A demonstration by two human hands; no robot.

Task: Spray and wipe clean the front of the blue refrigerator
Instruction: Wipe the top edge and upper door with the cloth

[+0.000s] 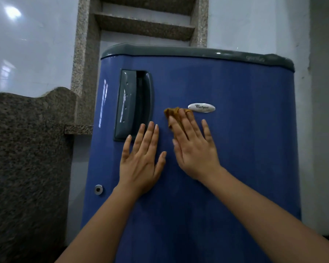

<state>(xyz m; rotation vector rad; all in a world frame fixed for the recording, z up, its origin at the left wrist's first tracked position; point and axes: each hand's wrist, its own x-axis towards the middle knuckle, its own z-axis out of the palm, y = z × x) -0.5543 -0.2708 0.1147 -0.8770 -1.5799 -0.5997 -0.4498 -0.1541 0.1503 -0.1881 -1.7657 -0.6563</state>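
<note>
The blue refrigerator (235, 149) stands right in front of the person, filling most of the view, with its door closed and a grey cap (179, 52) along the top. Both hands lie flat against the door, close together but not touching.

The left hand (141, 160) is spread wide, palm on the bare blue surface, holding nothing. Its fingertips reach up to the lower corner of the grey recessed handle (129, 105).

The right hand (194, 149) is just beside it, fingers straight and slightly fanned, pressing a small brownish-yellow cloth (172, 112) against the door. Most of the cloth is hidden under the fingers. A crumpled edge pokes out above and to the left of them, just beside the white oval brand badge (201, 107).

Lower on the door, near the left edge, sits a small round metal lock (98, 189), beside the left forearm.

To the left of the refrigerator rises a speckled stone slab (27, 149) with a curved top edge. Behind it, stone shelves (144, 25) are set into the wall above the refrigerator. Glossy pale tiles (27, 44) cover the wall on the left.
</note>
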